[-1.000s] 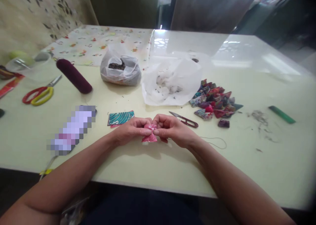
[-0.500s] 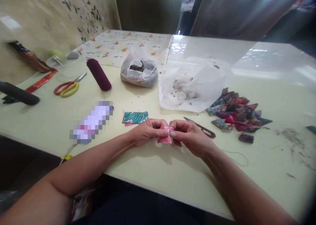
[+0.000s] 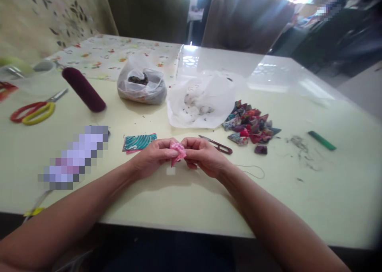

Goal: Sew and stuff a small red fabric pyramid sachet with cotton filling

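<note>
holding between the fingertips of both hands is a small pink patterned fabric piece (image 3: 178, 152), located at the middle of the work area. the piece is gathered and folded, mottled with paler patches on its upper part; a darker pink point hangs at its lower left. its inner folds are hidden by the fingers.

the left hand (image 3: 153, 156) is pinched narrow on the left side of the piece, the thumb across its front. the right hand (image 3: 204, 154) is likewise pinched narrow, on the right side.

the pale yellow-green tabletop (image 3: 179, 202) extends below the hands to its near edge, which runs beneath both forearms. side room, left: the teal wave-patterned fabric rectangle (image 3: 139, 142) lies just beside the left hand, over a pink layer. side room, right: the slim dark-red thread snips (image 3: 223, 147) lie just beyond the right hand, with a thin looped thread (image 3: 264, 171) near the right wrist. farther out sit a heap of pointed multicoloured fabric pieces (image 3: 253, 123) and a short green stick (image 3: 322, 140). forward of the hands, an open white plastic bag (image 3: 182, 113) holds white fluffy material.
</note>
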A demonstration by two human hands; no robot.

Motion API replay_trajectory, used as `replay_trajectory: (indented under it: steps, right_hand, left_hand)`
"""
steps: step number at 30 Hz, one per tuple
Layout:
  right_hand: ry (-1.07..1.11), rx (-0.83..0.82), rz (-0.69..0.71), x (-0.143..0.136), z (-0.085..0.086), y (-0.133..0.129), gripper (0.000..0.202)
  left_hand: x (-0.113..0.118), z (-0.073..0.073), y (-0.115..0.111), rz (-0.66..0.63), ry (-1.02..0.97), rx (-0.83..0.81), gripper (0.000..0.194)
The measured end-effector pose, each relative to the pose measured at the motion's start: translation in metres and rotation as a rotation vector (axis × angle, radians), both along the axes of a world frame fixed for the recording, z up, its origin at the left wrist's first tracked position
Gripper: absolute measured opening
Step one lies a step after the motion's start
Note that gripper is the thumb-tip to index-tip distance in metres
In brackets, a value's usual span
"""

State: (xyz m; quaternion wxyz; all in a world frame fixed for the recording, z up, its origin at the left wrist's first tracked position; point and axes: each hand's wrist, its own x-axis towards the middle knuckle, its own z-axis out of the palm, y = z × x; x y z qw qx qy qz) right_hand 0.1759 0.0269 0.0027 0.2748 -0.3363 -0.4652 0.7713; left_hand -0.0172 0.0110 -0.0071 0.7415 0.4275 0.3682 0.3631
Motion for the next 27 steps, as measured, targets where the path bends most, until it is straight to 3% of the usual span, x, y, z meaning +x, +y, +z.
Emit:
replay_trajectory:
  steps: [7, 13, 23, 27]
  right_hand:
    - [-0.026, 0.053, -0.027, -0.0008, 0.0002, -0.0022, 0.024]
    - [-0.068, 0.132, -0.026, -0.0002, 0.0017, -0.0019, 0.027]
    - [0.057, 0.044, 0.012, -0.0004, 0.0001, -0.0023, 0.028]
    - [0.061, 0.026, 0.000, 0.0000, 0.0000, -0.0011, 0.027]
  left_hand:
    - [0.0022, 0.0014, -0.0021, -0.014, 0.015, 0.018, 0.017]
    - [0.0025, 0.0024, -0.0039, -0.061, 0.099, 0.010, 0.020]
    - [0.0063, 0.0006, -0.0031, 0.050, 0.009, -0.031, 0.017]
    - [0.0039, -0.0006, -0.0017, 0.026, 0.029, -0.027, 0.017]
